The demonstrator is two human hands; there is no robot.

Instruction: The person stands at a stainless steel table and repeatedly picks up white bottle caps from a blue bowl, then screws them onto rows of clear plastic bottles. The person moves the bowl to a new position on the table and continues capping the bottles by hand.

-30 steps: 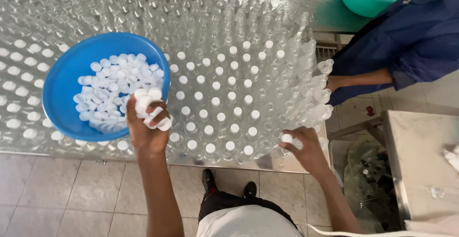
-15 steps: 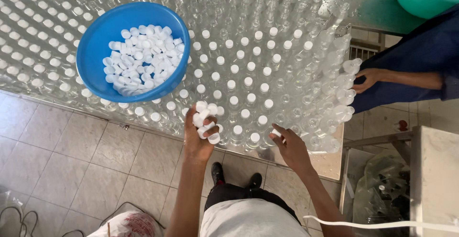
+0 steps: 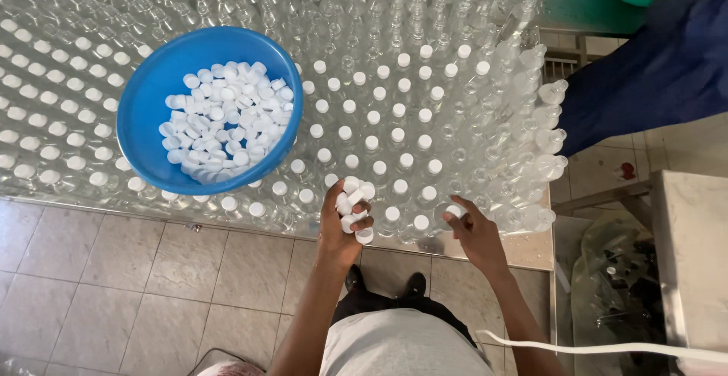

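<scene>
Left hand has its fingers curled around a fistful of small white plastic caps at the counter's near edge. Right hand pinches one cap over a clear plastic bottle. A round blue bowl of caps sits far-left on the bottles.

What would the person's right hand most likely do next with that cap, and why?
Probably press the white cap under the right hand onto the bottle at the near edge, then take another from the left hand, which holds a cluster of caps; nearby bottles stand uncapped.
</scene>
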